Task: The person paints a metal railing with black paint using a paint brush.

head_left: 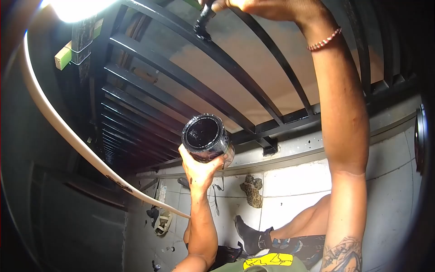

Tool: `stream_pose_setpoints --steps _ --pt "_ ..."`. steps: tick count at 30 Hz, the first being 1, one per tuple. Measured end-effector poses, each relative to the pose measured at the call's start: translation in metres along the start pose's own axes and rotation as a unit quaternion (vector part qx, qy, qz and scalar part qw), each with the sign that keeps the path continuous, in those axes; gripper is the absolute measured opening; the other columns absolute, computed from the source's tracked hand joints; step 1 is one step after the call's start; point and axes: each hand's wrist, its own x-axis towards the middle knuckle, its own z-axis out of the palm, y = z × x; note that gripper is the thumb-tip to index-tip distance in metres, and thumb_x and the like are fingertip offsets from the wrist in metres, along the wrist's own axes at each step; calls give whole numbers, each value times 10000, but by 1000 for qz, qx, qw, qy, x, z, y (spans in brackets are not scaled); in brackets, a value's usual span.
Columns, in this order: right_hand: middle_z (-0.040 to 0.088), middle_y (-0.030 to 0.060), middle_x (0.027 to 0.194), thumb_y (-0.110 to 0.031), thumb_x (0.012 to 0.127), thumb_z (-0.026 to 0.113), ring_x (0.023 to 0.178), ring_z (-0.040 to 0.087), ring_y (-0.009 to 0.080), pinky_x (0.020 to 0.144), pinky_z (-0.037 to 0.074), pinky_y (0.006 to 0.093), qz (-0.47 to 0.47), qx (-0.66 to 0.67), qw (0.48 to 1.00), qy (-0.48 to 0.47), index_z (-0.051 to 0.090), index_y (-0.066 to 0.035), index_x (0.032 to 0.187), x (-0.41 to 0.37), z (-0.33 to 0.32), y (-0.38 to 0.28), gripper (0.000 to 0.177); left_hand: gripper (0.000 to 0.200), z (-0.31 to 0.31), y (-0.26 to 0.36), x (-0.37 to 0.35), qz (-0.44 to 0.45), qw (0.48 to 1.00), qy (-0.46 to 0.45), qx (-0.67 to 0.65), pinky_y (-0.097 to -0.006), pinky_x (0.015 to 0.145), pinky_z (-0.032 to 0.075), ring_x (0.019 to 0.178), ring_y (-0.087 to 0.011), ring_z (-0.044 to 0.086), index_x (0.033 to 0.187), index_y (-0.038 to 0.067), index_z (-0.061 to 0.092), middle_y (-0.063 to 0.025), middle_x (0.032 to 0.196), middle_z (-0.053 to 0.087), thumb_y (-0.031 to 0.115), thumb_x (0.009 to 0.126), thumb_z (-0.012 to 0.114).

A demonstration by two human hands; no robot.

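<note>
My left hand (199, 170) is wrapped around the lower side of a paint can (208, 140), tilted with its mouth facing me. Glossy black paint coats the can's inside and rim. At the top edge of the view, my right hand (263, 7) grips the handle of a paintbrush (204, 22), and part of this hand is cut off by the frame. Dark paint covers the bristles, which overlap one bar of a black metal railing (222, 56) in this view. The can is below the brush, in front of the railing's lower bars.
A bright lamp (84, 7) glares at upper left, near a green-sided wooden piece (63, 56). A pale curved strip (74, 131) crosses the left side. On the tiled floor (294, 181) lie a patterned cloth (252, 190) and a sandal (162, 223). My dark-covered foot (247, 233) rests below.
</note>
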Motion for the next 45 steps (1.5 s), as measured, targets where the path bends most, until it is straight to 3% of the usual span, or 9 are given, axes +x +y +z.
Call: stream_pose_setpoints --steps 5,8,19,23,27,31,35,43,45 --pt "724 141 869 34 783 635 812 694 174 730 555 280 14 154 974 168 701 1 878 -30 0 -4 120 793 1 -2 0 3 1000 -10 -1 -359 877 476 982 -205 560 1174 26 435 -109 1083 568 103 506 855" --pt "700 69 851 -48 817 694 765 639 111 652 489 231 70 -78 986 133 688 -9 982 -82 28 14 170 802 0 -2 0 9 1000 -10 1 -358 880 476 984 -206 560 1175 28 435 -107 1085 569 106 500 862" --pt "707 155 926 121 694 664 835 696 221 719 549 273 232 100 967 -37 686 45 908 -192 9 -30 228 837 4 5 -3 2 1000 -16 -5 -353 893 473 990 -205 562 1190 19 432 -112 1101 568 111 487 877" --pt "715 103 896 78 716 686 701 659 136 536 456 227 148 34 982 -108 683 21 911 -161 -2 -13 203 822 3 8 -2 8 1000 -14 10 -347 894 474 996 -201 561 1189 20 429 -112 1099 568 88 497 867" --pt "708 111 938 80 787 665 773 680 158 651 542 239 -7 -6 999 39 676 29 964 -125 15 -7 185 814 2 7 -1 -6 1000 -11 -3 -346 899 475 1003 -199 561 1192 19 429 -112 1101 567 78 505 860" --pt "684 189 1024 110 790 649 904 688 228 777 564 280 49 -21 983 178 670 45 982 -135 36 -40 204 815 -1 -9 1 5 1000 -9 -10 -350 900 473 1004 -213 562 1190 21 435 -115 1109 568 87 500 864" --pt "668 162 963 4 730 654 858 672 258 702 572 288 -58 -201 974 82 653 22 923 -160 69 -53 194 810 0 10 -3 -26 999 -7 16 -358 912 464 1010 -218 558 1182 31 441 -118 1108 568 91 496 867" --pt "665 180 941 -20 724 633 852 665 281 729 564 338 114 -183 971 -104 649 42 917 -259 66 -101 204 831 -1 -4 -2 -2 1000 -12 -19 -353 904 468 1003 -214 563 1193 25 438 -110 1096 568 108 500 888" --pt "674 172 882 53 743 674 802 678 291 718 557 338 227 -140 964 14 643 37 949 -267 53 -105 209 832 1 3 -3 -16 1000 -16 -22 -347 895 475 1002 -210 567 1195 20 437 -116 1103 567 97 501 889"
